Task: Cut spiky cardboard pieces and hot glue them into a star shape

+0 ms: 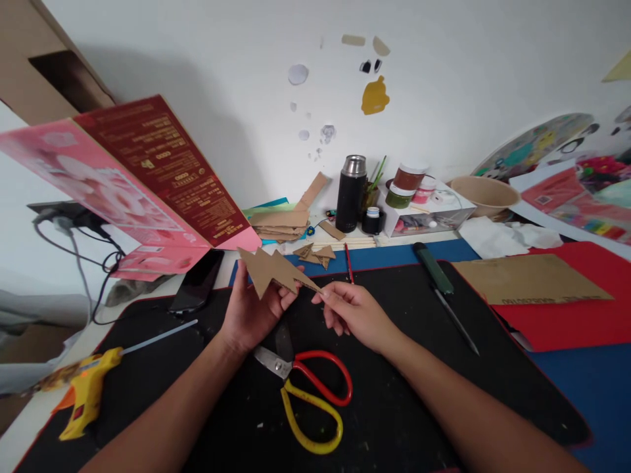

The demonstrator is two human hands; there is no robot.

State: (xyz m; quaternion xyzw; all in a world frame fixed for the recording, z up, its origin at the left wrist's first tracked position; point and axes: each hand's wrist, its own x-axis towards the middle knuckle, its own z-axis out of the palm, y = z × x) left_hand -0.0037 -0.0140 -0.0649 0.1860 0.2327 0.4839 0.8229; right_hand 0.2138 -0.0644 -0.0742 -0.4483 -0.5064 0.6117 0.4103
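Observation:
A jagged, lightning-shaped cardboard piece is held above the black mat between both hands. My left hand supports its wider end from below, thumb along the left side and fingers curled beneath. At the narrow right tip, my right hand pinches the cardboard between thumb and fingers. Just below the hands lie scissors, one handle red and the other yellow, blades spread; part of them is under the left hand. Small cardboard scraps rest behind the piece, beside a thin red pencil-like stick.
A yellow glue gun lies left, near a phone and a pink folded board. To the right are a green cutter, a pencil and a cardboard sheet. A black thermos stands behind, with paint jars.

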